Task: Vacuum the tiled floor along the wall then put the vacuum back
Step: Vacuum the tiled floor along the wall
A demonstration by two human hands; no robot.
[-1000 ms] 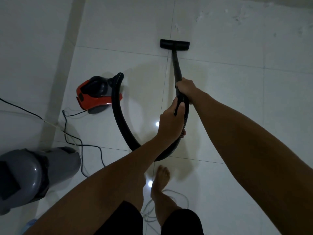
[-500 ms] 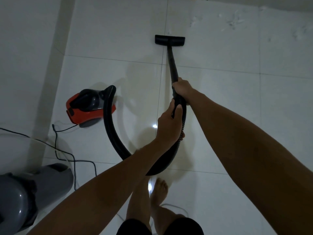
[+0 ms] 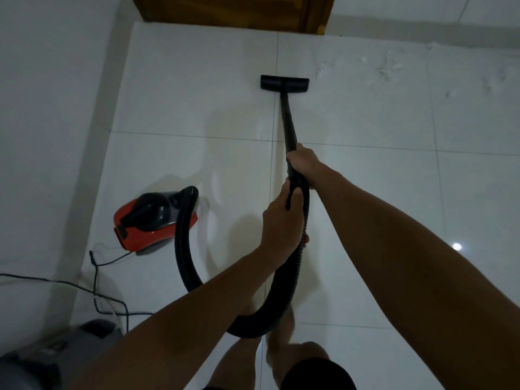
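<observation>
A red and black vacuum cleaner sits on the white tiled floor near the left wall. Its black ribbed hose loops down and back up to a black wand. The wand ends in a flat black floor nozzle resting on the tiles. My right hand grips the wand at its lower end. My left hand grips the hose handle just below it. White dust and debris lie on the tiles to the right of the nozzle, along the far wall.
A brown wooden door stands at the top beyond the nozzle. The white wall runs down the left. A black power cord trails from the vacuum across the floor. A grey appliance sits at the bottom left. My bare feet are below the hose.
I have stepped forward; the nozzle has moved ahead toward the door, which is now in view. The vacuum body and grey appliance have slid back in the frame. Both hands keep their grip.
</observation>
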